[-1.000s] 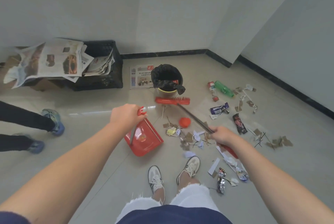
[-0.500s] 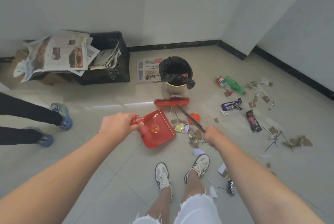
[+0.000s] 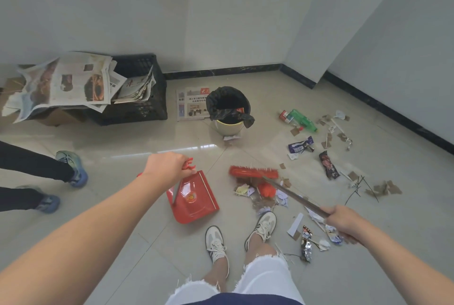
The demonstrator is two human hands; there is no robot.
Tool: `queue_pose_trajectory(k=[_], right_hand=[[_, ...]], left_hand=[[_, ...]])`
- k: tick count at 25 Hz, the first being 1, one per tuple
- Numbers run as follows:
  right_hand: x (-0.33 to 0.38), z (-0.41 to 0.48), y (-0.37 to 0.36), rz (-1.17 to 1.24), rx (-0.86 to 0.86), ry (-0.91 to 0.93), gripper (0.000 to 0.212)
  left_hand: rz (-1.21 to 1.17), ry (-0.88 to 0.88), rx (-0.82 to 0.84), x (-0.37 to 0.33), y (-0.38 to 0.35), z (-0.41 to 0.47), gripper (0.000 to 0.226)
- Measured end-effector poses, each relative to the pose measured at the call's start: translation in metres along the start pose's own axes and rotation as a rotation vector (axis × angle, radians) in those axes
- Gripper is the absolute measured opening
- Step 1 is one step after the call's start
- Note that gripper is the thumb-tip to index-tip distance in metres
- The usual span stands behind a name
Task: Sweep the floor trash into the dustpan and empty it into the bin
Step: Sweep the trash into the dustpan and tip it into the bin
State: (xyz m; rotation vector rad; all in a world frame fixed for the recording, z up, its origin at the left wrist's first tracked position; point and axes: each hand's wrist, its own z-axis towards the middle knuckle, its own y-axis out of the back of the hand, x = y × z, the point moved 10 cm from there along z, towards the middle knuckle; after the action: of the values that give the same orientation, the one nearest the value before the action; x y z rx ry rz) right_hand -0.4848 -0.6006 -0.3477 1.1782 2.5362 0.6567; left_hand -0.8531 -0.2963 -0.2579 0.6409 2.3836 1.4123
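The left hand (image 3: 169,165) has its fingers curled round the handle of the red dustpan (image 3: 196,202), low on the floor (image 3: 110,142) beside the trash pile (image 3: 262,192). The right hand (image 3: 344,221) has its fingers wrapped round the broom (image 3: 254,173) stick. The trash looks light (mostly paper bits), so sweep softly.

The empty red dustpan (image 3: 194,199) sits at centre. At its three o'clock the red broom (image 3: 253,172) sets its bristle head against a litter pile (image 3: 260,194) of scraps. The black-lined bin (image 3: 228,108) stands upright at twelve o'clock.
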Motion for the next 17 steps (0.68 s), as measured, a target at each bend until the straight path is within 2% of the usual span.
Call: queue_pose_trajectory(k=[4,8,11,17], right_hand=[[0.044,-0.016,0.022,0.063,-0.068,0.127,0.053],[0.106,0.009,0.035,0.157,-0.137,0.195,0.056],[0.147,0.035,0.028,0.148,-0.127,0.221,0.056],[0.192,0.077,0.013,-0.119,-0.044,0.212,0.047]], left_hand=[[-0.007,0.014,-0.024,0.006,0.004,-0.003,0.043],[-0.050,0.043,-0.053,0.021,-0.003,-0.005,0.047],[-0.051,0.068,-0.081,0.027,-0.009,-0.004,0.047],[-0.035,0.069,-0.106,0.020,-0.011,0.012,0.047]])
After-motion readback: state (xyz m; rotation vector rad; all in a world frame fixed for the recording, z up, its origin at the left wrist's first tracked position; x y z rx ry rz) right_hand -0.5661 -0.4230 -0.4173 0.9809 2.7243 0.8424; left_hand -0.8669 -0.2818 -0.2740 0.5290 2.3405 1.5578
